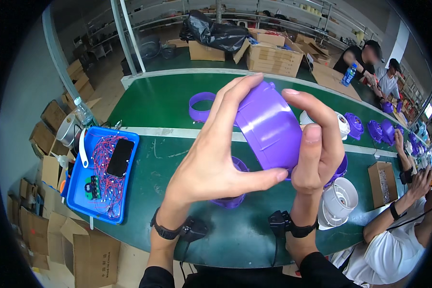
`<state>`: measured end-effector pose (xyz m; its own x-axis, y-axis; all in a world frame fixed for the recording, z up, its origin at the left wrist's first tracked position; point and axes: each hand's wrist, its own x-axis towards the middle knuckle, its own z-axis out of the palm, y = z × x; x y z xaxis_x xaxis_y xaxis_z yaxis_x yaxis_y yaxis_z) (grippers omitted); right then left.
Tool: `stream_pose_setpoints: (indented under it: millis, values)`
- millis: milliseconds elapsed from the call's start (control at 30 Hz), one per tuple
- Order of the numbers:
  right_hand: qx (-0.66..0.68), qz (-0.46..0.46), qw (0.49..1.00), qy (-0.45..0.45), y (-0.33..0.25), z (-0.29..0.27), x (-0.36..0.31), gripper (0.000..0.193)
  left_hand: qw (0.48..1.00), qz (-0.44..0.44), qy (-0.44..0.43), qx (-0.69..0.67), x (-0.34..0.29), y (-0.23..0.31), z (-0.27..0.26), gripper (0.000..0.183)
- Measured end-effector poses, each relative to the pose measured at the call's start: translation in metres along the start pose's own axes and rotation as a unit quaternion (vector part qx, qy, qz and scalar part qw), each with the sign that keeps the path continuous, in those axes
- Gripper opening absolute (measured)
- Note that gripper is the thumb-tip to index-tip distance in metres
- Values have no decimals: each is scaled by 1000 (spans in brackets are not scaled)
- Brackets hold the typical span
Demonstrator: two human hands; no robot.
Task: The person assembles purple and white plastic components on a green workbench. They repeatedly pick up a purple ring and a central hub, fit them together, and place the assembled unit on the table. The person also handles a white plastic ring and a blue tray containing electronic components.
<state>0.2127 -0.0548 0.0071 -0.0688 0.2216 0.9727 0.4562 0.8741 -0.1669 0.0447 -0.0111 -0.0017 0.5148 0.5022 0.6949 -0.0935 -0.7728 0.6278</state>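
Note:
A glossy purple plastic housing [273, 127] is raised above the green bench, tilted between my two hands. My left hand [216, 153] spans its left side, fingers along the top and thumb at its lower edge. On the right, my right hand [319, 149] grips the housing with curled fingers, the index finger near its upper rim. Partly hidden beneath my left hand, another purple housing [231, 201] rests on the bench. Behind my hands lies a purple ring [193, 111]. White round housings [340, 197] stand right of my right wrist.
At the left, a blue tray [77, 204] holds red-blue wires, a black phone [121, 158] and a green circuit board [92, 187]. A small cardboard box [375, 185] stands at the right, near a co-worker's hands [420, 185]. Purple parts [354, 126] line the bench's far right.

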Motion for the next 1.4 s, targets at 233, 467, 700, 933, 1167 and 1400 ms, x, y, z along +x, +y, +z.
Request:
stream_pose_setpoints:
  millis: [233,467,700,933,1167,1400]
  values:
    - [22,102,994,5,-2,0,-6,28,997,0,29,73,0,-1,6,103]
    - [66,172,982,38,0,3,-7,29,996,3,69,-63,4,-17,9,54]
    - [409,209,878,133,13,-6,-6,33,989,-81,68,-107,4,-27,-14,47]
    - [216,335,916,49,7,-14,-1,32,985,23,68,155,3,-10,-26,59]
    - [130,348,928,-7,2,-4,-3,36,957,136,5,255,2,-15,-33,75]
    - [37,306,948,81,8,1,-4,38,993,-8,54,101,3,-10,-5,102]
